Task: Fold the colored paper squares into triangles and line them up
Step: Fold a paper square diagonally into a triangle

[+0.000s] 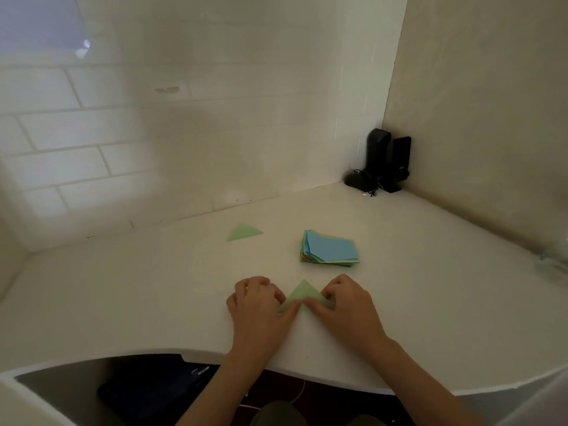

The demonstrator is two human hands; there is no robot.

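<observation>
Now creasing the second green triangle on the counter.

Farthest left and toward the wall lies a finished triangle, flat and alone, well apart from the hands. Nearer the front edge, the left hand has its fingers curled, a fingertip pressing the left part of the fold of the green paper; the right hand presses the right corner the same way, fingers bent down onto the sheet. The paper already shows a triangle with its apex pointing away. Right of it and behind sits the stack, blue sheet on top. Likely next: run the crease flat, then slide this triangle up beside the first, keeping edges level, before taking a sheet from the stack.
</observation>
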